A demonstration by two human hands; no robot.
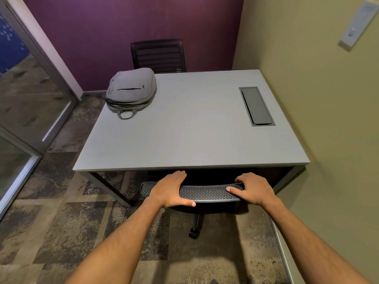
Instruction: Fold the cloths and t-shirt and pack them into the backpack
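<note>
Table (190,128): standing against the right wall, the near chair tucked under its front edge.
Backpack (131,91): lying flat at the table's far left corner, apparently zipped; cloths and t-shirt are not showing in view.
Chair (203,192): being moved by its mesh backrest; rolling it straight back, evenly, is keeping the castors from snagging the carpet.
Left hand (171,189): grasping the backrest top, thumb curling underneath.
Right hand (251,188): gripping the backrest's right end, likewise.

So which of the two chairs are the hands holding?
The near mesh-backed chair, tucked under the table's front edge; both hands grip its backrest. The far chair stands untouched.
</note>
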